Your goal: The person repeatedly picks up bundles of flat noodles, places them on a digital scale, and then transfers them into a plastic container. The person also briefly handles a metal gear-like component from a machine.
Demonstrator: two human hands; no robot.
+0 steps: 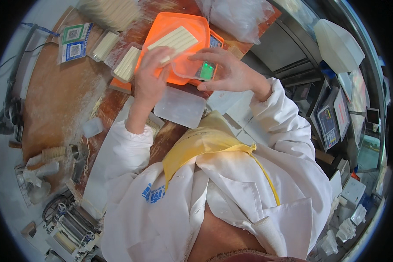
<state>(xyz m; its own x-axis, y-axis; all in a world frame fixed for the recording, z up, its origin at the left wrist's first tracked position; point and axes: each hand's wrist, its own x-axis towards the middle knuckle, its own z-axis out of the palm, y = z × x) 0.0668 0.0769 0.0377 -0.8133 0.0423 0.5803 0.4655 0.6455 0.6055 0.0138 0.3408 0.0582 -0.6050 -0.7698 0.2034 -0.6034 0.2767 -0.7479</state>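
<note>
My left hand (150, 73) reaches over the left side of an orange plastic tray (196, 23). Its fingers, slightly blurred, touch or hover at the lower end of a row of pale dough strips (175, 41) lying in the tray. Between the thumb and fingers of my right hand (231, 70) is a clear plastic box (185, 67), tilted over the tray's near right edge. Under the tray sits an orange digital scale (220, 36), its green display lit behind the box. A translucent plastic lid or box (180, 106) lies just below the tray.
Clear boxes of dough strips (127, 64) (105, 45) stand left of the tray, with a larger stack (109, 13) behind. Plastic bags (239, 16) lie at the back right. A brush (54, 153) and a roller machine (73, 226) are at lower left; another scale (329, 126) stands right.
</note>
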